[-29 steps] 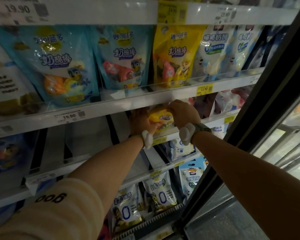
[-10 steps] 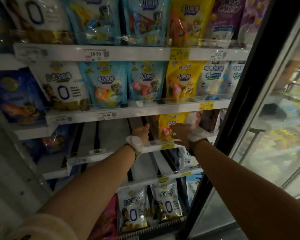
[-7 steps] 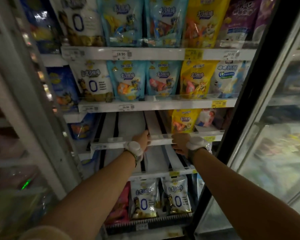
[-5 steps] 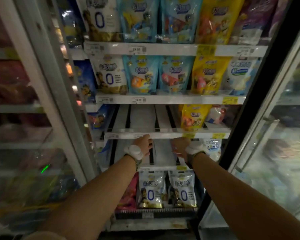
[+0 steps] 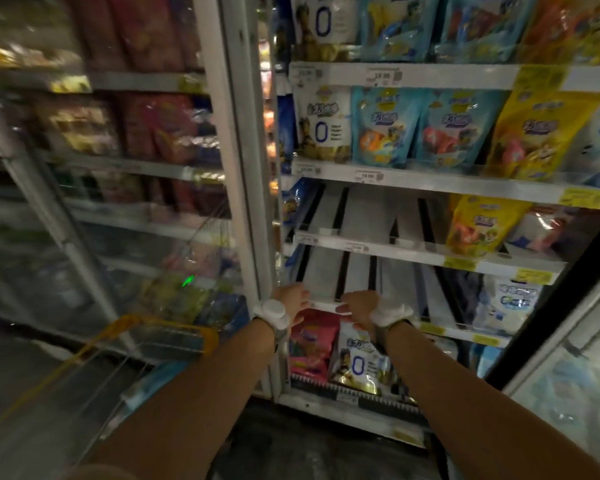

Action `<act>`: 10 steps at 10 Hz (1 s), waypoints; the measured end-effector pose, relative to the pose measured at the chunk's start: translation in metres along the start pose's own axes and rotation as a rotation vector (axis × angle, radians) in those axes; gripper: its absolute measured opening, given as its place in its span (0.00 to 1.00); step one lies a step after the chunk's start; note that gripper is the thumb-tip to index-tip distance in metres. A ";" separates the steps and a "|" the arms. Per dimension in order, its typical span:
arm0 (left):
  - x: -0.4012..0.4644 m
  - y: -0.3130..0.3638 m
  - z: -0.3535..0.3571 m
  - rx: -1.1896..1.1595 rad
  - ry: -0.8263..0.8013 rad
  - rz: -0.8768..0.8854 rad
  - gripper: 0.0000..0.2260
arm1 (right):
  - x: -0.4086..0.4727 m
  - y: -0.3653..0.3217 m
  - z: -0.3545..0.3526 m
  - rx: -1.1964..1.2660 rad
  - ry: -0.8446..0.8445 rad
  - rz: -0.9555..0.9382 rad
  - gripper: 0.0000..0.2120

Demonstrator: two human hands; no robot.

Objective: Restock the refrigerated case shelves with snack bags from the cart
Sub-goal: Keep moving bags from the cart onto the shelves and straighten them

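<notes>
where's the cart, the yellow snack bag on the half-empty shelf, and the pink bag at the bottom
cart [image 5: 174,336]: head view, on its yellow-trimmed front rim.
yellow snack bag [image 5: 477,225]: head view, on the middle of its front face.
pink bag [image 5: 310,344]: head view, on its front face, below the left hand [image 5: 290,303].

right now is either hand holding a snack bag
No, the left hand and right hand are both empty, out in front of the lower shelf.

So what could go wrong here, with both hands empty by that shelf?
Two guesses. The open door stands close by the right hand; an elbow might bump it on the turn toward the cart. The yellow bag leans alone in its lane and might tip. The left hand holds nothing.
</notes>
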State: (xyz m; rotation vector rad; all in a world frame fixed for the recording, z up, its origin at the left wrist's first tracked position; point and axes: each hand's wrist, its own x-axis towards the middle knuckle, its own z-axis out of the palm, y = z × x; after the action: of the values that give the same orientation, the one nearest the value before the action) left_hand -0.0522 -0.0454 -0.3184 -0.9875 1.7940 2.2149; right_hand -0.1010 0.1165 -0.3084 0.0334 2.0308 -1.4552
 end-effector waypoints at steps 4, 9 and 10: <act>-0.019 -0.032 -0.155 -0.181 0.171 0.093 0.10 | 0.000 -0.026 0.146 -0.162 -0.220 0.054 0.08; -0.054 -0.118 -0.369 -0.514 0.340 0.075 0.20 | 0.040 -0.006 0.364 -0.571 -0.494 -0.142 0.13; -0.057 -0.147 -0.404 -0.558 0.365 0.057 0.15 | 0.019 -0.014 0.395 -0.605 -0.505 -0.181 0.14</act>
State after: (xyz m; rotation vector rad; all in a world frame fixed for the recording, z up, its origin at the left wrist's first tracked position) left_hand 0.2258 -0.3543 -0.4419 -1.5414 1.3323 2.7935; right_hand 0.0658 -0.2348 -0.3809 -0.7094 1.9795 -0.7767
